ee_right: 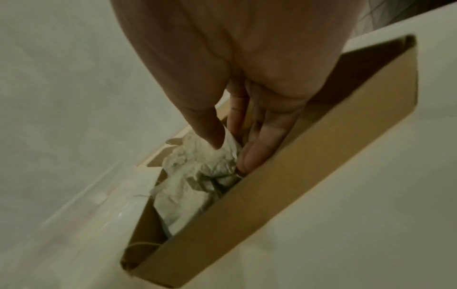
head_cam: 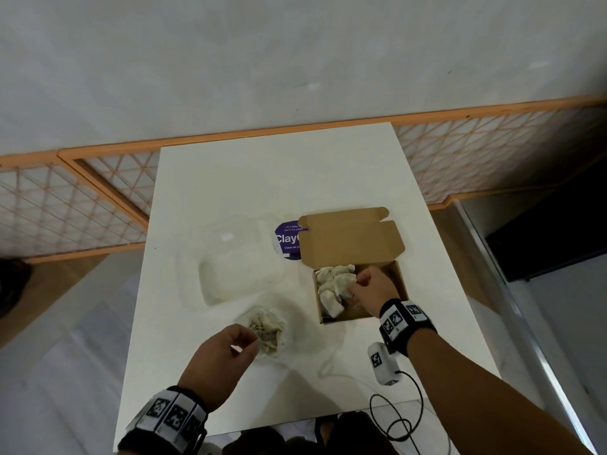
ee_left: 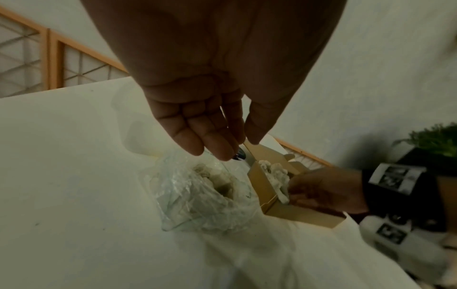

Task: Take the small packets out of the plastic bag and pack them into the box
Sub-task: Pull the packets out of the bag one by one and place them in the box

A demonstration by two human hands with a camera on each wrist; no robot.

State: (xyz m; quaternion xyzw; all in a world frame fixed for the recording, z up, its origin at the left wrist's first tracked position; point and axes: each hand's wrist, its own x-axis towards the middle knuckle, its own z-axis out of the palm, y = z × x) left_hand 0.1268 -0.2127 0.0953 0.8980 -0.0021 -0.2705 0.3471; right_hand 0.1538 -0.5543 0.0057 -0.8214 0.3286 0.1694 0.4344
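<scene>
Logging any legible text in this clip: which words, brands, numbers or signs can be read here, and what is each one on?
"Clay": large white letters on the purple round label, cut off by the box lid.
"Let's keep" and "pantries clean": small lines at the label's top, partly hidden.
"Clean as y": small line below, cut off.
Wristbands and the white device: black-and-white marker squares only, no words.
Cardboard box, plastic bag, packets: no text visible.

The left hand (head_cam: 219, 357) sits at seven o'clock in the head view, fingers loosely curled, thumb near the fingertips. The right hand (head_cam: 371, 292) reaches toward four o'clock, forearm extended, its thumb and fingers (ee_right: 257, 152) pinching down.
</scene>
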